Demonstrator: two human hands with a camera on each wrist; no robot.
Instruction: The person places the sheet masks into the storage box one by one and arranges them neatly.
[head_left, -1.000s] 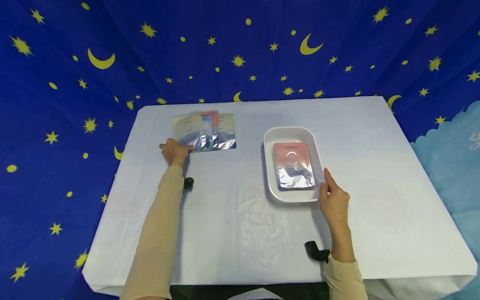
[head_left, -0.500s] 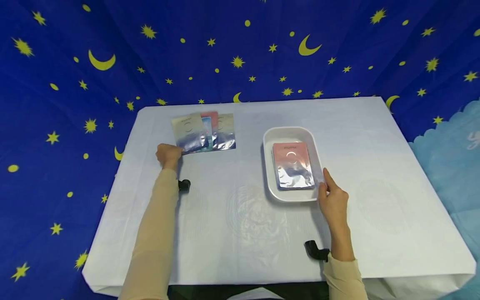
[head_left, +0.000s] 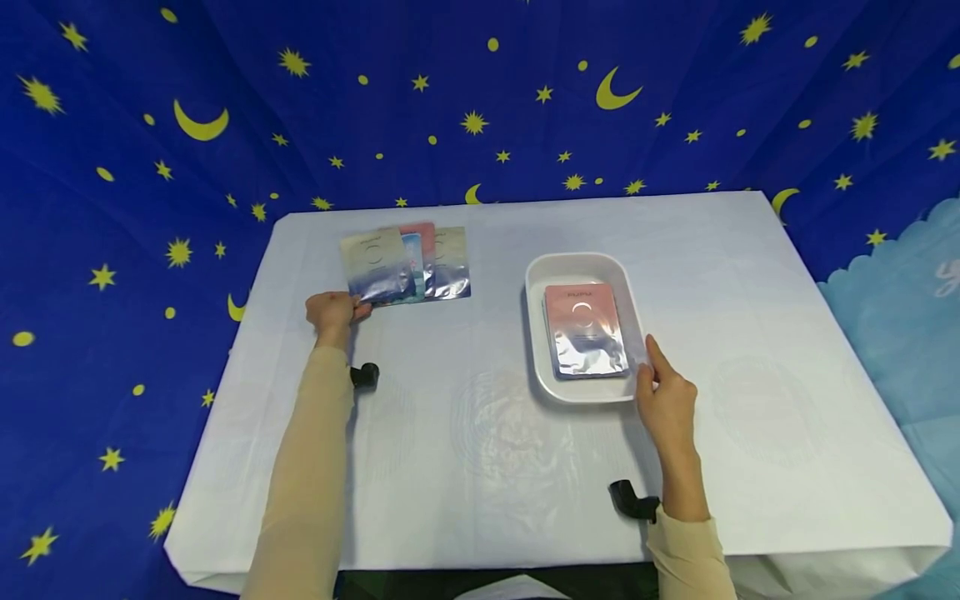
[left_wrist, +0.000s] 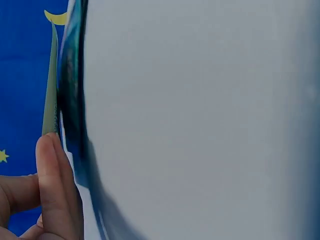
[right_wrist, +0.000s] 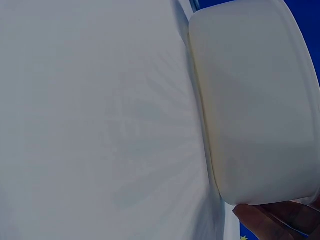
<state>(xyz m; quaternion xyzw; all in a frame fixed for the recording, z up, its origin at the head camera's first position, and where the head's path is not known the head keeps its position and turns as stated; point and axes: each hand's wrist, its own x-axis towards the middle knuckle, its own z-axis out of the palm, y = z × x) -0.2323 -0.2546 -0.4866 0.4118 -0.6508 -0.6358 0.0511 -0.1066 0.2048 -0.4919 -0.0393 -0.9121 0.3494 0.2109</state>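
Foil packets: lay fanned and overlapping at the far left of the desk. At the left end, saw the left hand by the lower-left corner of the beige packet, with fingers and thumb close together; could not tell whether clamped on it or only touching. In the left wrist view, saw a pale packet edge tilted up, apart from the layer beneath. Judged best to take that one sheet by its corner, feel for a second one clinging, and lift gently rather than drag. Farther right, found the white tray, with a pink-topped stack inside, toward the near end. Last, saw the right hand clamped on the near right corner; seemed wise to keep light pressure there, against sliding.
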